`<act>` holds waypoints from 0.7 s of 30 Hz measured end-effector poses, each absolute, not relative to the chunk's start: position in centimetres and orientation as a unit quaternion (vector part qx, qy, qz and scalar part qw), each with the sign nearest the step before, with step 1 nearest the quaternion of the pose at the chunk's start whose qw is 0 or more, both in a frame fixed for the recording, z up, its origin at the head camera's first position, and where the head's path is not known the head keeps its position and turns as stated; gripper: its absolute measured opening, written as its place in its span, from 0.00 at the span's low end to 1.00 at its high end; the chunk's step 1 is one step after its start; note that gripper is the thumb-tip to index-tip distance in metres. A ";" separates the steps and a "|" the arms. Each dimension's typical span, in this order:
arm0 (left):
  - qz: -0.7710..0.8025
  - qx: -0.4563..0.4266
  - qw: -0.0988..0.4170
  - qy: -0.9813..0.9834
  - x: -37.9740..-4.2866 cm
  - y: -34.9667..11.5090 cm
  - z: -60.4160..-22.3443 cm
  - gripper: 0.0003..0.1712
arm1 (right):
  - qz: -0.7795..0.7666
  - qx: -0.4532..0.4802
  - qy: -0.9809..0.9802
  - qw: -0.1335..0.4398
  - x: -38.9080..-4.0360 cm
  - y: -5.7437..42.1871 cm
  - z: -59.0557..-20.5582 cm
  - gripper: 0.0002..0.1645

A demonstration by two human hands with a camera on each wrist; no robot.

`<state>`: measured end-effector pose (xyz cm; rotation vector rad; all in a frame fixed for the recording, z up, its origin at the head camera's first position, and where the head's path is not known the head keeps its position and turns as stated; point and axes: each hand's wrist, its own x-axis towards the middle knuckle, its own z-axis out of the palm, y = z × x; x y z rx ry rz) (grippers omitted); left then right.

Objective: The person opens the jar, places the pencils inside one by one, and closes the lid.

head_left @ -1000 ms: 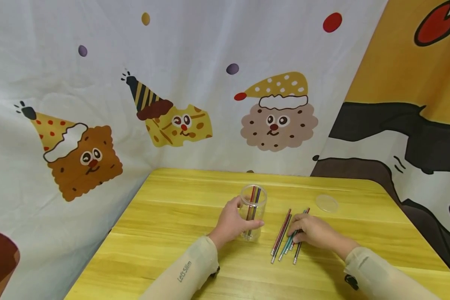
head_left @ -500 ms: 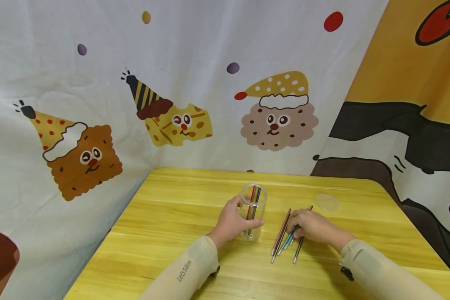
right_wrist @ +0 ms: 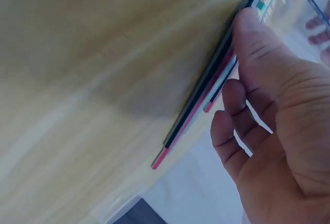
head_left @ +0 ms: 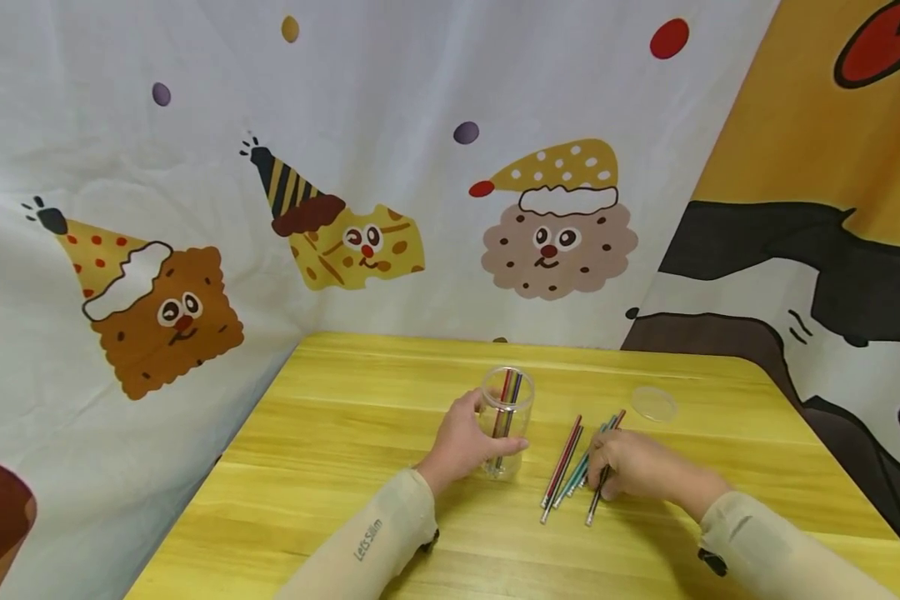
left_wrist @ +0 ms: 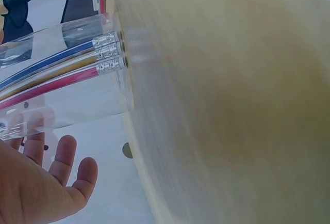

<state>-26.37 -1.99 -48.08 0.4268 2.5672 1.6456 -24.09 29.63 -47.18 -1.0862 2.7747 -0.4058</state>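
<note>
In the head view the right hand (head_left: 637, 467) kinda blocks bits of the loose pencils (head_left: 563, 460) and the near side of the table (head_left: 345, 425) is cropped, plus the jar (left_wrist: 62, 97) gets its mouth chopped off by the left wrist view's edge.

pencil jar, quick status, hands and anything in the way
Left hand grips upright jar, three pencils visible inside. Right hand at dark pencil among loose pencils, grip unclear. Lid off, beyond right hand; nothing seen blocking the jar.

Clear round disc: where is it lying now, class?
In the head view, the clear round disc lies on the table, towards the right, beyond the right hand, right of the loose pencils.
</note>
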 end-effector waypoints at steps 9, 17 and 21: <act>0.530 0.139 0.030 0.836 -26.2 -2.1 -48.4 0.48 | -0.114 -0.387 0.915 0.028 -23.6 29.8 -48.6 0.18; 0.528 0.141 0.026 0.837 -26.2 -2.0 -48.5 0.46 | -0.187 -0.321 0.928 0.045 -24.0 33.6 -49.0 0.04; 0.527 0.139 0.028 0.838 -26.2 -2.0 -48.4 0.46 | -0.179 -0.265 0.947 0.004 -24.6 36.1 -49.5 0.07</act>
